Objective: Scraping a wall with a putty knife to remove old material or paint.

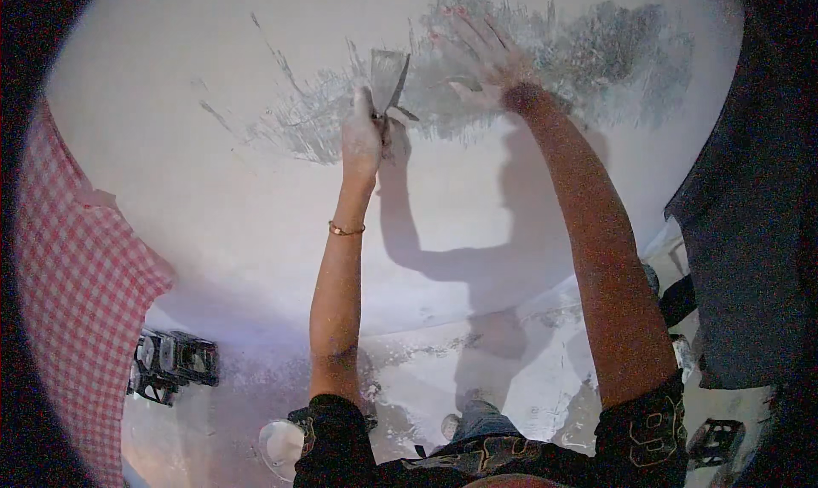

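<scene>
My left hand point(362, 138), dusted pale, is closed on the handle of a putty knife point(388, 75), whose wide blade points up against a pale wall point(170, 164). My right hand point(486, 62) is spread open over a rough, streaky grey-green patch point(613, 62) on that wall, to the right of the knife; whether the palm touches the surface I cannot tell. Shadows of my arms and body fall on the wall below both hands.
A red checked cloth point(85, 258) hangs at the left and a dark fabric point(741, 292) at the right. Black objects point(175, 360) stand at the lower left. A white bucket point(281, 445) is near my left elbow. The floor point(409, 377) is spattered white.
</scene>
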Tool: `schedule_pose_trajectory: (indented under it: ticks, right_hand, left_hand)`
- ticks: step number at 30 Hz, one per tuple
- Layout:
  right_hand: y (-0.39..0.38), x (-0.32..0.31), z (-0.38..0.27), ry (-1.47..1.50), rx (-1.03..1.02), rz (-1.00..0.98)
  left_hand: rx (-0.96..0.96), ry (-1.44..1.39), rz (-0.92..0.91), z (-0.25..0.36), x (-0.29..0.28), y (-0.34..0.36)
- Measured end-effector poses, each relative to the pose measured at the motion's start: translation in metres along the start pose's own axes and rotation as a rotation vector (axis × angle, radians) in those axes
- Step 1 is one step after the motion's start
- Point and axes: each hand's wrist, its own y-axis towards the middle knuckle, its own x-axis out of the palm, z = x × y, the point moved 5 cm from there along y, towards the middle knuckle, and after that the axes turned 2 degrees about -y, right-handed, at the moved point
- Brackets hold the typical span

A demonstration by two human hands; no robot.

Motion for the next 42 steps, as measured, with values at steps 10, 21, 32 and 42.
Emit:
schedule_pose_trajectory:
  ticks: [10, 21, 32, 42]
  right_hand:
    - [-0.002, 0.006, 0.004, -0.007, 0.019, -0.064]
    - [0.001, -0.001, 0.0, -0.014, 0.019, -0.032]
    - [0.0, -0.002, -0.001, 0.008, 0.029, -0.021]
    - [-0.001, -0.006, 0.004, 0.116, -0.017, 0.033]
  left_hand:
    - [0.096, 0.166, -0.12, 0.027, -0.005, -0.021]
    - [0.478, 0.421, -0.016, 0.0, -0.014, -0.011]
    - [0.424, 0.469, 0.062, 0.021, 0.01, -0.015]
    - [0.443, 0.387, 0.182, 0.023, 0.008, -0.017]
